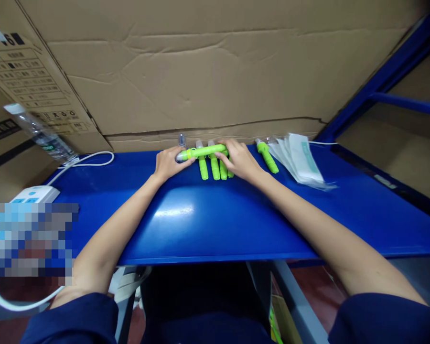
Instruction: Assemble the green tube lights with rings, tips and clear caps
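A bright green stick-like tool with a clear tip is held level across the back of the blue table. My left hand is closed on its clear end, thumb along the underside. My right hand is closed round its other end, fingers over the top and thumb below. Under and behind it lie several green ribbed handles with clear tips, partly hidden by my right hand. A small clear cap stands behind my left hand. Another green handle lies apart, right of my right hand.
White packets in clear plastic lie at the right. At the left are a plastic bottle, a white cable and a white power strip. A cardboard wall stands behind the blue table; a blue frame rises at right.
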Demonstrator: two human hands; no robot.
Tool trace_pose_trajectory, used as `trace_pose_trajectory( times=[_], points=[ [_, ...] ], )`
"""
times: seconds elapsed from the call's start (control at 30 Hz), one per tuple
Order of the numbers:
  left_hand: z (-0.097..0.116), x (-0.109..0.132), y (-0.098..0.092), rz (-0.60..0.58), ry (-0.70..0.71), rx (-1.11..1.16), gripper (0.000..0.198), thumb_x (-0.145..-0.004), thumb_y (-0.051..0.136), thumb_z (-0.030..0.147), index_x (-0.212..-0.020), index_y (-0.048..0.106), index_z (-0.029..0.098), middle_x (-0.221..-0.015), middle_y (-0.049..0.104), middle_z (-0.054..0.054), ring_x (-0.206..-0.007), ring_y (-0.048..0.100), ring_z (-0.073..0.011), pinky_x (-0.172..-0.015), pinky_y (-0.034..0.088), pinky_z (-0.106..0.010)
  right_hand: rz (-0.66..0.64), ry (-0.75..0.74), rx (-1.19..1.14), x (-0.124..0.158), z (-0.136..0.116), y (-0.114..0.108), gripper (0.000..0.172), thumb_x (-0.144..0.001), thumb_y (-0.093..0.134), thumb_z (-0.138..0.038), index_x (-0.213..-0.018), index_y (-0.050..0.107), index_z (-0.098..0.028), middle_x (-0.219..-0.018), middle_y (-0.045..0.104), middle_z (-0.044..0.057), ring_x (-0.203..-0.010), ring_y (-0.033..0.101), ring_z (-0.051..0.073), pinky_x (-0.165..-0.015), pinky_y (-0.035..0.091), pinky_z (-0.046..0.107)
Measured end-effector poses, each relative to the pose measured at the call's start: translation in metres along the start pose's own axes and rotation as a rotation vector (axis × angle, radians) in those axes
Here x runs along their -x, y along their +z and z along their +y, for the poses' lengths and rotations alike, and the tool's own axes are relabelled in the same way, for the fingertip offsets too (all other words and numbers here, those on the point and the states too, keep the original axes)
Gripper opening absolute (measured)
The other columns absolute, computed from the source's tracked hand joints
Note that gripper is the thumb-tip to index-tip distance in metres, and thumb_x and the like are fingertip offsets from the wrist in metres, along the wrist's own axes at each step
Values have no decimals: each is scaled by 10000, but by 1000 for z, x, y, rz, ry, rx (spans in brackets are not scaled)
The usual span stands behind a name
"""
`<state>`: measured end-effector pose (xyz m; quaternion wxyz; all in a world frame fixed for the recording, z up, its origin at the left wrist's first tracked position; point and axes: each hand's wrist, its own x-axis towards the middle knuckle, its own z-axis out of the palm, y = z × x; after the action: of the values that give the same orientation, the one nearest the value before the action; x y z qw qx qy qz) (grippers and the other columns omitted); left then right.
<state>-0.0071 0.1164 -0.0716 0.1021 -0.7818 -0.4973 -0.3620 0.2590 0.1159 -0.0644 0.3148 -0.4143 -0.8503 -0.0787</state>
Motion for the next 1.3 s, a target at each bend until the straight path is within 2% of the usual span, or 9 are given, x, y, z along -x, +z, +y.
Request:
trace_pose_trajectory(
  times=[0.1, 0.23, 0.57, 0.8, 0.87, 0.93, 1.03, 1.17, 1.3],
  points=[
    [-10, -1, -1, 9, -121, 6, 439, -890, 577, 600, -947, 795, 223, -937, 802, -52, -872, 739, -241, -649, 403, -274, 17, -61, -94, 1, 11, 4, 363, -1007, 454, -320, -1302, 493, -113, -1249, 620, 219, -1141, 616, 335, -962, 497, 474],
    [-13, -2, -1, 11, -213, 6, 485, -943, 489, 587, -850, 808, 233, -834, 798, -53, -834, 737, -236, -614, 351, -279, -28, -81, -118, 2, 14, 9, 264, -992, 477, -295, -1206, 506, -144, -1133, 656, 194, -1043, 651, 328, -904, 528, 470],
    [-9, 1, -3, 3, -109, -55, 631, -988, 368, 630, -791, 786, 199, -754, 765, -94, -771, 722, -227, -588, 274, -304, -18, -111, -67, 4, 12, 2, 262, -1002, 417, -306, -1155, 555, -144, -1089, 660, 185, -977, 645, 308, -843, 529, 417],
    [-9, 0, -1, -29, -184, -156, 744, -1046, 186, 511, -788, 791, 165, -728, 757, -130, -716, 713, -230, -588, 293, -311, -43, -73, -46, 4, 7, 2, 287, -979, 381, -319, -1070, 590, -144, -1063, 650, 178, -933, 620, 311, -779, 488, 394],
    [-8, 0, -1, -40, -192, -175, 749, -1047, 173, 500, -803, 796, 163, -721, 755, -131, -716, 713, -229, -593, 309, -307, -57, -36, -99, 4, 5, 3, 267, -968, 381, -328, -994, 587, -160, -1004, 659, 158, -885, 615, 294, -736, 461, 370],
    [-8, 0, -1, -47, -188, -191, 758, -1045, 164, 502, -800, 795, 161, -717, 753, -135, -717, 712, -231, -593, 316, -306, -82, 26, -185, 3, 3, 4, 241, -958, 392, -338, -868, 554, -184, -848, 640, 109, -765, 585, 251, -674, 420, 338],
    [-7, 1, -2, -38, -164, -211, 775, -1038, 152, 510, -773, 788, 157, -700, 746, -140, -690, 705, -231, -580, 309, -308, -133, 145, -370, 2, -1, 3, 340, -976, 421, -418, -711, 447, -206, -642, 503, 25, -599, 460, 170, -594, 347, 291],
    [-5, 3, -1, 5, -106, -223, 784, -1034, 124, 487, -749, 771, 150, -656, 723, -140, -628, 684, -219, -555, 275, -314, -257, 383, -757, -2, -6, -6, 513, -988, 458, -599, -665, 380, -208, -590, 377, -20, -511, 308, 104, -481, 262, 231],
    [2, 3, -1, 53, -32, -232, 738, -1034, 143, 449, -733, 748, 153, -647, 716, -125, -593, 653, -181, -540, 239, -307, -400, 600, -1088, -7, -7, -19, 522, -1011, 469, -570, -656, 343, -208, -556, 225, -71, -472, 144, 67, -397, 169, 172]
  ],
)
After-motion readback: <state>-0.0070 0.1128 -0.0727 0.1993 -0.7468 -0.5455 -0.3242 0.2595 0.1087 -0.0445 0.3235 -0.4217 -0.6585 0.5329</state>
